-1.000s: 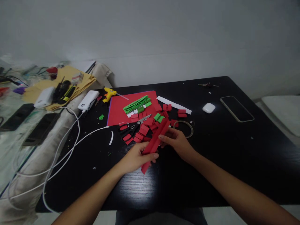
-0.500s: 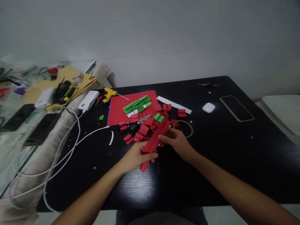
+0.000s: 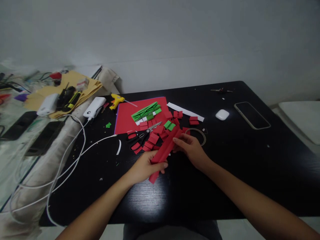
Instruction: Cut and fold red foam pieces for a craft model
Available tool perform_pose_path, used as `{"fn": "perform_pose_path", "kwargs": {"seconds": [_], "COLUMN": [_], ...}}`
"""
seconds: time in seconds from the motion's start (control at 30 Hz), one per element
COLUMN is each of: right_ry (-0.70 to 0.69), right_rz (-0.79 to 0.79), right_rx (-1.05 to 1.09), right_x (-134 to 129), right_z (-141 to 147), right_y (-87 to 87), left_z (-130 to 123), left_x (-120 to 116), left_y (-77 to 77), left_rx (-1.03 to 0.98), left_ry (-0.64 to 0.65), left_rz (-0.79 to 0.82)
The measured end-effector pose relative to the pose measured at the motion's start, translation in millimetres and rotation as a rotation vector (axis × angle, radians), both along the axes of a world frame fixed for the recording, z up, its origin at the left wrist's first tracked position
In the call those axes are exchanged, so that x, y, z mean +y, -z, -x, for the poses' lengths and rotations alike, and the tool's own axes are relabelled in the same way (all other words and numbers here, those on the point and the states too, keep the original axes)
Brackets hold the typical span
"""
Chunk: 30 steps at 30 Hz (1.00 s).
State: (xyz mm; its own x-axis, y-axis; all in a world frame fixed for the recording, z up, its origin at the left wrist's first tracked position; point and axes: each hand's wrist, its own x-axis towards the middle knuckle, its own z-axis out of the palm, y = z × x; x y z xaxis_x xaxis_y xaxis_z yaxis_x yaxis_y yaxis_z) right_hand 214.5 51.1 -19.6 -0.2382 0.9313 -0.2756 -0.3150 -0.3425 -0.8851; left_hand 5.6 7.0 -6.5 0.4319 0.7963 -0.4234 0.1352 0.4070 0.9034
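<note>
A long folded red paper strip slants up and to the right over the black table. My left hand grips its lower part, thumb on top. Near the upper end, my right hand pinches the strip's right edge between thumb and fingers. Beyond the hands lie several small folded red pieces and a green folded piece. Black-handled scissors rest among them, to the left. A roll of tape lies just behind my right hand.
Green folded strips lie on a red sheet. Around them are a yellow glue gun, a white paper strip, a white power bank with looping cables, a white case and a phone.
My right hand has slid slightly up and to the right along the strip's edge. My left hand has hardly moved and keeps its hold.
</note>
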Motion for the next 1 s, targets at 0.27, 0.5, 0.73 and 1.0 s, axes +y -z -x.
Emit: {"fn": "perform_pose_path", "kwargs": {"seconds": [0.27, 0.5, 0.73, 1.0], "right_ry": [-0.019, -0.024, -0.005, -0.065], "right_rz": [-0.005, -0.006, -0.005, 0.006], "right_rx": [0.007, 0.007, 0.015, 0.031], "right_x": [0.0, -0.1, 1.2, -1.7], "right_z": [-0.7, -1.0, -0.9, 0.0], "right_y": [-2.5, -2.9, -2.0, 1.3], "left_z": [-0.1, 0.1, 0.3, 1.1], "left_x": [0.3, 0.2, -0.5, -1.3], "left_y": [-1.0, 0.3, -1.4, -2.5], "left_rx": [0.008, 0.011, 0.007, -0.061], "left_ry": [0.009, 0.012, 0.014, 0.034], "left_rz": [-0.018, -0.010, -0.017, -0.003]}}
